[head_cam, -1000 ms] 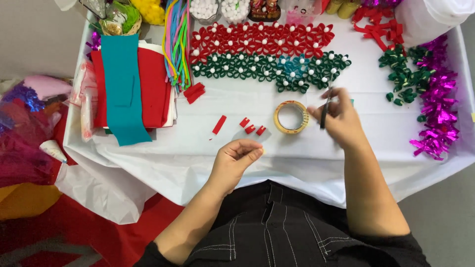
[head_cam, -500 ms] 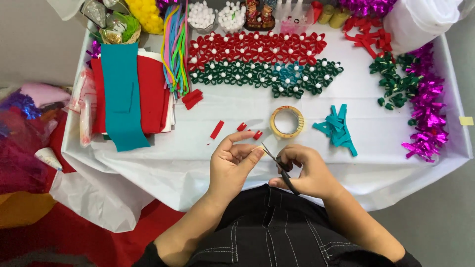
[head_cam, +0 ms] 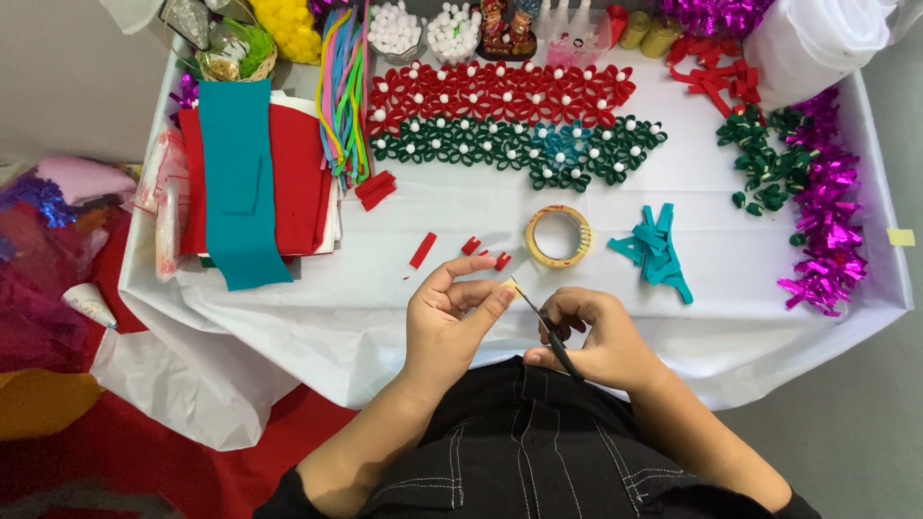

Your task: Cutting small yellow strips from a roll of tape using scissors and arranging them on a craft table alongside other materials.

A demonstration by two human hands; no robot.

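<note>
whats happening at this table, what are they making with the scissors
A person sits at a white-covered table doing paper craft. The right hand holds small dark scissors, blades pointing at a tiny pale piece pinched in the left hand. Just beyond lie small red cut pieces, a roll of tape and teal strips. Further back sit rows of red flowers and green flowers, with felt sheets on the left.

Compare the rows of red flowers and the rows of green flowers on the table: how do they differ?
The red flowers lie farther from the person; the green flowers lie nearer, just below them. The red flowers are all red, while a few teal ones sit among the green flowers. Both have white centres and rest on the white tablecloth.
</note>
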